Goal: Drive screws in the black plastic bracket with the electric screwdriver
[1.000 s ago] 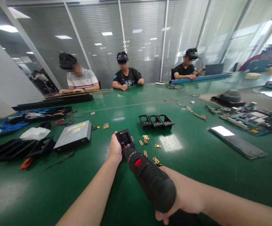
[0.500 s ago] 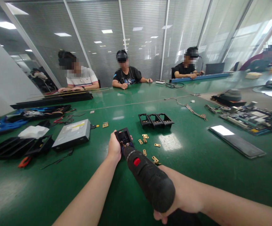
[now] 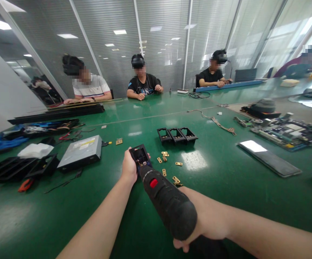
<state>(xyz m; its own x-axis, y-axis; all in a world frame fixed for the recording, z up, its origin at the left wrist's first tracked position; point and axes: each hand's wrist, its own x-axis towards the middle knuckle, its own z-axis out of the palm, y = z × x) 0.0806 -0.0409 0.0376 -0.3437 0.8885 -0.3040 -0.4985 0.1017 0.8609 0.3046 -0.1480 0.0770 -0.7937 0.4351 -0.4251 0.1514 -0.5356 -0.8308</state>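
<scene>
left hand (image 3: 129, 167) clasps black housing (image 3: 139, 155) | right hand (image 3: 199, 226) grips screwdriver (image 3: 166, 201), tip inside housing

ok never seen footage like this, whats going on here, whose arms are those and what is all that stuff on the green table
The camera sits on a person's head and looks forward and down, so the two bare arms reaching in from the bottom are the wearer's own. The left hand grips a small black plastic housing on the green table. The right hand holds a black electric screwdriver with a red button, its tip pointed into that housing. Small brass plates lie scattered just beyond, and behind them a row of three more black housings. To the left lies a grey disc drive; to the right, circuit boards. Other people sit along the far side.
</scene>
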